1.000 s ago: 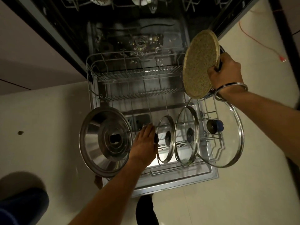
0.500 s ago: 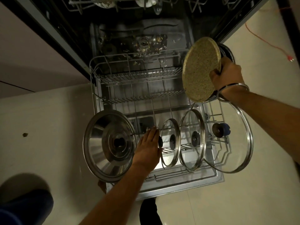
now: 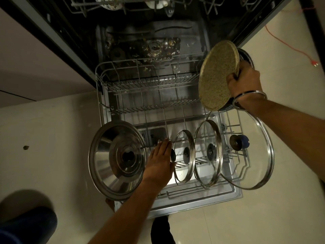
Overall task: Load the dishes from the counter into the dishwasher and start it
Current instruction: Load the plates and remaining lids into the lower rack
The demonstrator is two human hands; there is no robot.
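Right hand (image 3: pixel 244 83) grips a round, speckled tan board (image 3: pixel 217 76) by its edge, tilted over the far right of the wire rack (image 3: pixel 149 85). Left hand (image 3: pixel 161 161), fingers straight, rests flat beside the black knob of one lid. Rack holds four round lids on edge: one steel lid (image 3: pixel 117 160) at left, three steel-rimmed glass lids (image 3: pixel 208 153) to its right. Dishwasher door (image 3: pixel 175 205) lies open; pale tile floor (image 3: pixel 44 138) around.

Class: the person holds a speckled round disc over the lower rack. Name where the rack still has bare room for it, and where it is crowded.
Free: the rear tine rows of the lower rack, between its back wall and the lids. Crowded: the front, where the steel lid, left hand, two small glass lids and large glass lid stand. The right hand grips the disc.
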